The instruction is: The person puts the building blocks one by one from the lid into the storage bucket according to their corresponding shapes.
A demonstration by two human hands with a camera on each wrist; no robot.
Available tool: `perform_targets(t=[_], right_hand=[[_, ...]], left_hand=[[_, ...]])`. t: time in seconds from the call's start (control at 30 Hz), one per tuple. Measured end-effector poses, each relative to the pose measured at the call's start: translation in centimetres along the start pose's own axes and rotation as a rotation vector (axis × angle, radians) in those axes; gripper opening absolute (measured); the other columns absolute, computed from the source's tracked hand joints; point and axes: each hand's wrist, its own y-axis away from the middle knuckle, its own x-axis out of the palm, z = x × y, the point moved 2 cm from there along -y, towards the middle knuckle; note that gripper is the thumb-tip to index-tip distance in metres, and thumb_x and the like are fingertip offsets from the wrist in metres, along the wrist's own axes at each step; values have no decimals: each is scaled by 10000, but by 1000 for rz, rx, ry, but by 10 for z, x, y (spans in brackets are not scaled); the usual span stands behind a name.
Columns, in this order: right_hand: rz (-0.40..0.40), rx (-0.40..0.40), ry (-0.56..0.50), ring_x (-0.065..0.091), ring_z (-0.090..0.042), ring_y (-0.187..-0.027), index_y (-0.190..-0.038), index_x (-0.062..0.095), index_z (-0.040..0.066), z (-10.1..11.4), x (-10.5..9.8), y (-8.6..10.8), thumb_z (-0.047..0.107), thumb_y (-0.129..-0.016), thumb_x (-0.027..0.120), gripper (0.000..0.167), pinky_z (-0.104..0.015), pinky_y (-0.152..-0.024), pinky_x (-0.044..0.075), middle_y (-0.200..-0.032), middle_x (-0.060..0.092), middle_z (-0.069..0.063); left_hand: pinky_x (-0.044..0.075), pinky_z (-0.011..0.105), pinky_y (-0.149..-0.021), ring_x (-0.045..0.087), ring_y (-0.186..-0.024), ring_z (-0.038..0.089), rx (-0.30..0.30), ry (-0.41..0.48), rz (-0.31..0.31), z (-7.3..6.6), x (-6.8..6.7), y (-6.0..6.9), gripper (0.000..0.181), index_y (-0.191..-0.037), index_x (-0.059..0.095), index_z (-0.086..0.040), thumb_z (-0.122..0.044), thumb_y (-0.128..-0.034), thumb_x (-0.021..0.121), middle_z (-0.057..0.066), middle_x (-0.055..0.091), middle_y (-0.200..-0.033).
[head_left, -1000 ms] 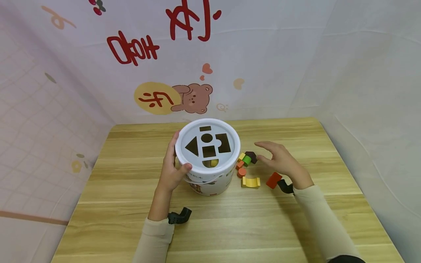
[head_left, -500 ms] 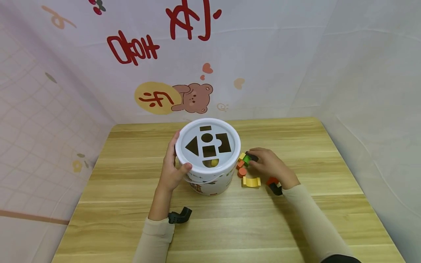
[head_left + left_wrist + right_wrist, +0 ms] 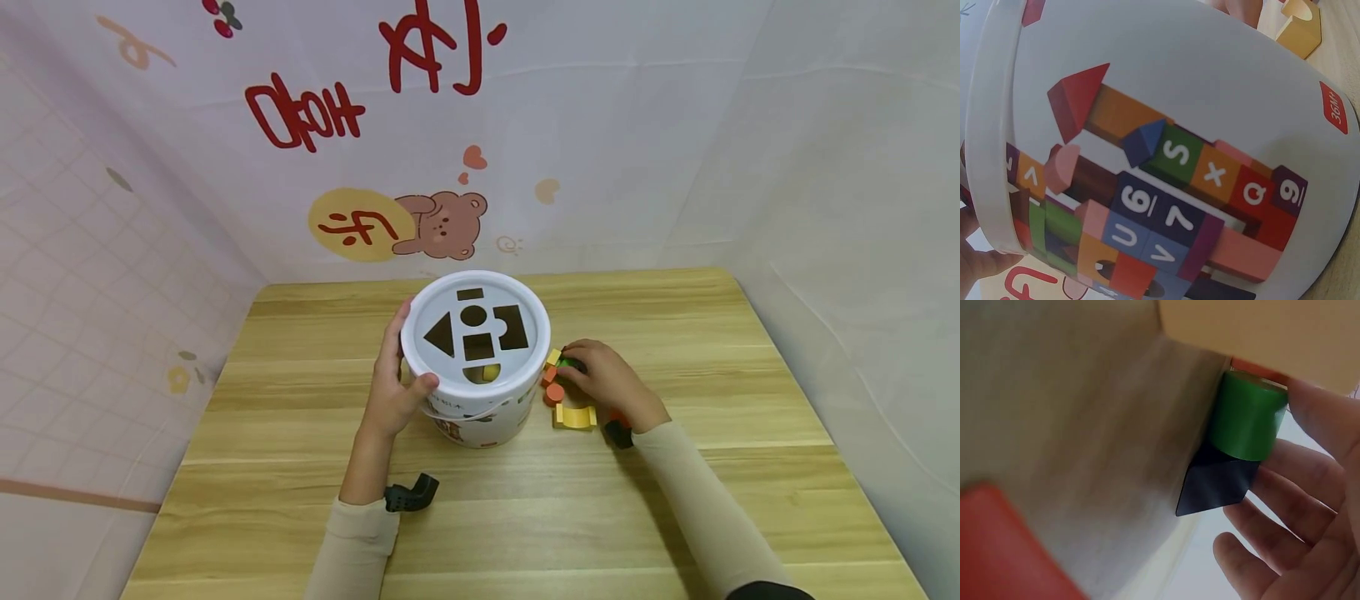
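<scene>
Standing upright, white printed bucket (image 3: pixel 483 429), shape-holed lid (image 3: pixel 491 325), glossy green cylinder (image 3: pixel 1249 415)

The right hand (image 3: pixel 609 382) has come down among the blocks, around the green cylinder (image 3: pixel 1249 415).

on bucket (image 3: pixel 1166 47) we read: 36m+ on red label (image 3: pixel 1335 107); s, x, q, 9, 6, 7, u, v on printed blocks (image 3: pixel 1175 165).
</scene>
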Motion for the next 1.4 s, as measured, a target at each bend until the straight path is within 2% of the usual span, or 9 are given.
perform_targets(t=[0.2, 0.37, 0.6, 0.7, 0.8, 0.87, 1.03, 1.23, 1.4], right_hand=[[-12, -32, -14, 633, -411, -1203, -1136, 778, -20, 0, -1, 3, 160, -958, 806, 255, -562, -1064, 494, -1245, 694, -198], [-26, -73, -96, 620, -411, -1209, -1104, 783, 51, 1, -1, 8, 86, -893, 858, 227, -590, -1078, 467, -1176, 722, -104], [-40, -113, -118, 673, -314, -1100, -1015, 766, 100, 3, 2, 10, 56, -880, 859, 170, -736, -1170, 252, -1067, 708, -24], [-58, -122, -97, 686, -321, -1097, -1014, 769, 97, 4, 0, 11, 77, -886, 857, 157, -732, -1174, 250, -1044, 723, -17], [-93, -131, -85, 715, -308, -1041, -1049, 778, 68, 6, -8, 11, 86, -889, 855, 179, -707, -1170, 290, -1042, 755, -37], [-121, -130, -84, 728, -288, -986, -1085, 776, 39, 9, -16, 11, 81, -891, 850, 212, -655, -1113, 412, -1047, 771, -63], [-169, -148, -84, 709, -227, -869, -1147, 760, 2, 20, -36, 8, 36, -894, 836, 266, -532, -810, 594, -1059, 785, -87], [-216, -231, -74, 742, -251, -929, -1148, 761, 6, 34, -55, 4, 18, -886, 840, 274, -492, -820, 605, -1067, 788, -94], [-231, -277, -78, 749, -301, -992, -1158, 755, -4, 44, -67, 0, 11, -886, 836, 284, -509, -862, 600, -1071, 788, -106]], left_hand=[[292, 586, -1167, 460, -1396, 282, 6, 1, 1, 1, 0, 0, 1253, -1665, 264, -44, -814, -792, 727, 94, 428, -1632], [305, 575, -1168, 463, -1405, 289, 4, -4, -2, 1, 0, 0, 1241, -1671, 269, -75, -822, -790, 721, 73, 433, -1630], [286, 617, -1166, 459, -1414, 289, 7, -3, -4, 0, 1, 1, 1227, -1673, 277, -92, -822, -791, 720, 69, 437, -1627], [288, 620, -1166, 462, -1410, 288, 3, -3, -4, 0, 2, 2, 1223, -1675, 281, -114, -828, -785, 719, 68, 439, -1625], [290, 614, -1169, 460, -1413, 287, 3, -1, -3, 0, 2, 2, 1236, -1674, 274, -97, -826, -783, 723, 71, 433, -1630], [291, 610, -1172, 455, -1419, 286, 6, 3, -3, 1, 3, 2, 1244, -1673, 268, -81, -821, -785, 727, 72, 429, -1634], [289, 593, -1178, 450, -1428, 298, 15, 9, -4, 1, 3, 2, 1237, -1673, 267, -81, -816, -790, 725, 65, 431, -1633], [283, 600, -1182, 448, -1432, 288, 7, 11, -3, 0, 3, 3, 1198, -1679, 288, -159, -821, -783, 728, 61, 431, -1633], [280, 636, -1170, 457, -1417, 295, 2, 9, -4, 2, 3, 4, 1218, -1680, 276, -135, -824, -782, 726, 54, 442, -1622]])
